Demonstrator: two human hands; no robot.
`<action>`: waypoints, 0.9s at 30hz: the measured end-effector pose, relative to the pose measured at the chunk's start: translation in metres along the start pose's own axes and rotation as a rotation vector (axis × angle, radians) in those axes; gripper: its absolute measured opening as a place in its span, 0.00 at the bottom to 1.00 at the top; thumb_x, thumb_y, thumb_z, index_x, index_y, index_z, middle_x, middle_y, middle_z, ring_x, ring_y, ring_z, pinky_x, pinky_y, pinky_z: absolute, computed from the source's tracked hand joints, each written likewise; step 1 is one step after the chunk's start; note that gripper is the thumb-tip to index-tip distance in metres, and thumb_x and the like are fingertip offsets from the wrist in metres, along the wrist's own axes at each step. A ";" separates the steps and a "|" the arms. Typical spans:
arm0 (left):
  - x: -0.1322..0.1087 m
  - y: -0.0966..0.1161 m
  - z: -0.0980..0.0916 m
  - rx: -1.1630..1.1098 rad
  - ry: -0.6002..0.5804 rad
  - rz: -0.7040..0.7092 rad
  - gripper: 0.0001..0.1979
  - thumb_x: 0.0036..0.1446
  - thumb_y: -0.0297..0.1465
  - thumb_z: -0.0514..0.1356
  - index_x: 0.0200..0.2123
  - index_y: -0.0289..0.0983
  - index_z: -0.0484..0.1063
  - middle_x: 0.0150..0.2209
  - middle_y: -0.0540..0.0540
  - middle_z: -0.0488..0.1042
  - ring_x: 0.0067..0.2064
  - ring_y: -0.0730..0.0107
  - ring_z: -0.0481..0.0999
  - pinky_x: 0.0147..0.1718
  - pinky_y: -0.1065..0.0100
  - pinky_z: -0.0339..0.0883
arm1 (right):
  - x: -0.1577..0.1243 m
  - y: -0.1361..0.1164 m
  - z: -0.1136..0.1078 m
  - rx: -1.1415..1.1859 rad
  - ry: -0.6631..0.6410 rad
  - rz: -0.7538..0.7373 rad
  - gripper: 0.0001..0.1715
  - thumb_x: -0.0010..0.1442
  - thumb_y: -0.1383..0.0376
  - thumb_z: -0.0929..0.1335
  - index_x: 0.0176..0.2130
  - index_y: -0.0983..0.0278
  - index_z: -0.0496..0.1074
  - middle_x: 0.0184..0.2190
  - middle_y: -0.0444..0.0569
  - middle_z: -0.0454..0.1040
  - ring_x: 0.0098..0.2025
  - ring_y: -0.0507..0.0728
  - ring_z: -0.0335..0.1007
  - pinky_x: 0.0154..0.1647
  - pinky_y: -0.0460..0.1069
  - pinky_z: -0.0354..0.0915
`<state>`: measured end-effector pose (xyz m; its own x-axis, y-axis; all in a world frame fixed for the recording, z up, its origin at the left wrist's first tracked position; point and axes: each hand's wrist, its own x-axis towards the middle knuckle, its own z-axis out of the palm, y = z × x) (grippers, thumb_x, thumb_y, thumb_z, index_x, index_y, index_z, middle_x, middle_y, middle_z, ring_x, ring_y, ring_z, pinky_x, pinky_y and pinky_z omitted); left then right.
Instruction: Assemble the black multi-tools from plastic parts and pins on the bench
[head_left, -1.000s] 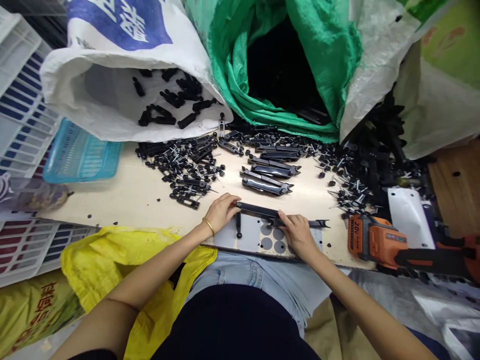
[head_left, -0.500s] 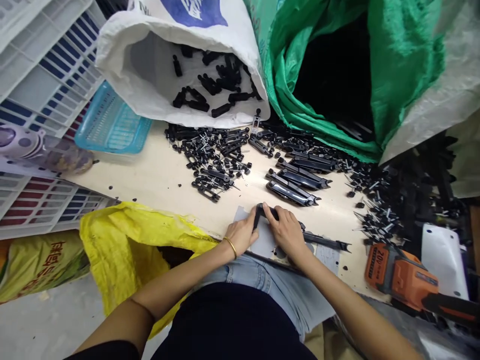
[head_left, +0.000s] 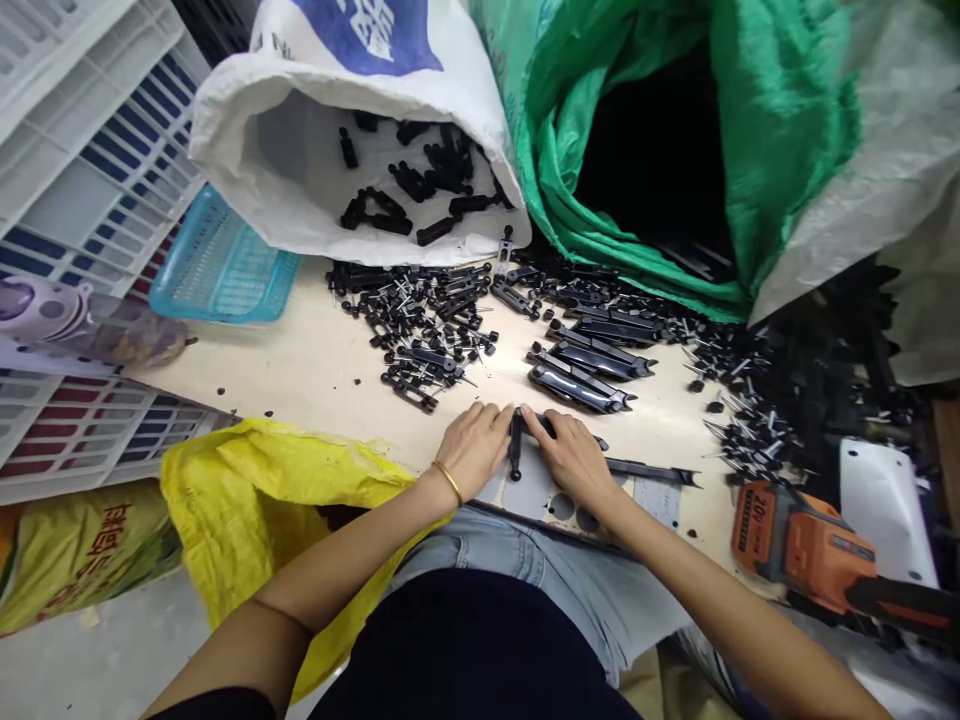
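Observation:
Between my hands, at the near edge of the bench, is a black jointed plastic part (head_left: 515, 450). One of its links points toward me and ends in a small ball. My left hand (head_left: 471, 452) has its fingers closed together, tips pressing at the joint's upper end. My right hand (head_left: 576, 460) is wrapped over the other link, which it mostly hides, thumb at the joint. Beneath lies a grey plate (head_left: 534, 488) with round holes. Just beyond my right hand, a long black bar (head_left: 652, 470) rests on the bench.
Black links and metal pins (head_left: 420, 320) lie heaped ahead, beside long black assemblies (head_left: 581, 385). A white sack (head_left: 262, 215) and green sack (head_left: 551, 215) stand behind. An orange power tool (head_left: 806, 545) is at right, a blue basket (head_left: 225, 280) and yellow bag (head_left: 285, 450) at left.
My left hand has shifted slightly off the near link, which now shows straight down to its ball end. The right hand stays on the part. The view has tilted slightly.

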<state>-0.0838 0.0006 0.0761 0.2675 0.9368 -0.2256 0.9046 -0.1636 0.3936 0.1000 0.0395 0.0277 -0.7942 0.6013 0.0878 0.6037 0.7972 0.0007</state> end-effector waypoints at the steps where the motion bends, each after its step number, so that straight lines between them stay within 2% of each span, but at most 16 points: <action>1: 0.001 -0.004 -0.001 0.013 0.061 0.118 0.25 0.59 0.28 0.51 0.59 0.31 0.54 0.52 0.34 0.68 0.56 0.56 0.65 0.53 0.56 0.61 | -0.001 -0.001 -0.004 0.046 0.024 0.011 0.31 0.60 0.74 0.56 0.62 0.64 0.52 0.46 0.57 0.66 0.43 0.59 0.62 0.42 0.53 0.62; 2: 0.004 -0.007 0.001 0.019 0.085 0.241 0.28 0.58 0.29 0.53 0.61 0.30 0.50 0.57 0.33 0.63 0.60 0.56 0.60 0.57 0.56 0.56 | -0.004 -0.001 -0.008 0.089 0.059 0.025 0.29 0.60 0.73 0.56 0.61 0.63 0.54 0.48 0.57 0.65 0.46 0.60 0.62 0.44 0.54 0.62; 4: 0.009 -0.012 0.009 0.045 0.036 0.425 0.38 0.55 0.37 0.58 0.63 0.28 0.44 0.62 0.32 0.54 0.64 0.54 0.52 0.61 0.56 0.50 | -0.016 0.003 -0.019 0.134 0.121 0.075 0.25 0.61 0.70 0.57 0.58 0.64 0.57 0.51 0.57 0.64 0.50 0.61 0.61 0.48 0.56 0.61; 6: 0.016 -0.017 0.017 0.114 -0.057 0.498 0.49 0.48 0.45 0.63 0.63 0.27 0.42 0.63 0.30 0.51 0.64 0.50 0.50 0.62 0.55 0.46 | -0.036 0.012 -0.028 0.114 0.117 0.169 0.23 0.61 0.65 0.60 0.56 0.66 0.59 0.50 0.59 0.65 0.51 0.63 0.61 0.51 0.58 0.59; 8: 0.022 -0.020 0.021 0.208 -0.112 0.527 0.57 0.40 0.48 0.67 0.63 0.26 0.41 0.63 0.29 0.51 0.64 0.47 0.51 0.62 0.54 0.42 | -0.059 0.024 -0.032 0.086 0.034 0.259 0.23 0.60 0.61 0.63 0.53 0.68 0.63 0.45 0.59 0.68 0.46 0.63 0.63 0.47 0.57 0.61; 11: 0.030 -0.016 0.019 0.329 -0.106 0.591 0.61 0.34 0.46 0.70 0.63 0.26 0.41 0.62 0.28 0.53 0.64 0.46 0.51 0.63 0.52 0.36 | -0.088 0.036 -0.035 0.153 -0.107 0.287 0.13 0.60 0.61 0.64 0.42 0.67 0.67 0.36 0.54 0.70 0.38 0.59 0.66 0.36 0.51 0.63; 14: 0.029 -0.007 0.018 0.365 -0.112 0.697 0.61 0.35 0.46 0.70 0.63 0.26 0.40 0.60 0.27 0.56 0.63 0.46 0.53 0.62 0.52 0.38 | -0.102 0.032 -0.047 0.202 -0.158 0.285 0.09 0.61 0.61 0.63 0.35 0.65 0.66 0.33 0.51 0.69 0.35 0.57 0.66 0.30 0.48 0.62; 17: 0.018 0.002 0.018 0.330 -0.165 0.748 0.59 0.36 0.46 0.69 0.63 0.24 0.39 0.56 0.27 0.61 0.58 0.46 0.61 0.57 0.54 0.51 | -0.105 0.018 -0.068 0.201 -0.161 0.245 0.09 0.61 0.61 0.63 0.34 0.65 0.66 0.32 0.51 0.69 0.35 0.57 0.66 0.29 0.48 0.61; 19: 0.010 0.009 0.017 0.287 -0.137 0.715 0.50 0.45 0.42 0.65 0.62 0.25 0.44 0.53 0.29 0.64 0.53 0.49 0.65 0.53 0.55 0.57 | -0.106 0.008 -0.079 0.279 -0.173 0.250 0.10 0.62 0.60 0.62 0.35 0.64 0.66 0.32 0.51 0.70 0.35 0.57 0.66 0.29 0.48 0.61; 22: 0.005 0.022 0.008 0.242 -0.081 0.639 0.31 0.55 0.34 0.56 0.59 0.31 0.52 0.48 0.36 0.68 0.49 0.57 0.69 0.49 0.57 0.61 | -0.100 -0.004 -0.084 0.522 -0.175 0.340 0.15 0.62 0.55 0.61 0.37 0.64 0.66 0.33 0.50 0.71 0.35 0.56 0.68 0.30 0.48 0.62; 24: 0.006 0.031 -0.003 0.265 -0.143 0.579 0.29 0.55 0.32 0.56 0.59 0.34 0.53 0.45 0.39 0.69 0.46 0.59 0.70 0.45 0.60 0.64 | -0.093 -0.009 -0.083 0.657 -0.164 0.373 0.17 0.63 0.53 0.60 0.39 0.64 0.67 0.35 0.51 0.72 0.36 0.56 0.70 0.33 0.48 0.64; 27: 0.007 0.038 -0.019 0.322 -0.318 0.496 0.32 0.50 0.34 0.61 0.58 0.35 0.55 0.45 0.40 0.68 0.44 0.58 0.71 0.38 0.62 0.68 | -0.085 -0.017 -0.084 0.687 -0.222 0.301 0.21 0.63 0.51 0.58 0.41 0.64 0.67 0.36 0.52 0.73 0.35 0.56 0.71 0.32 0.48 0.63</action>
<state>-0.0539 0.0063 0.1061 0.7174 0.5981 -0.3573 0.6898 -0.6817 0.2438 0.1629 -0.0297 0.1037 -0.6420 0.7358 -0.2155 0.6748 0.4088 -0.6144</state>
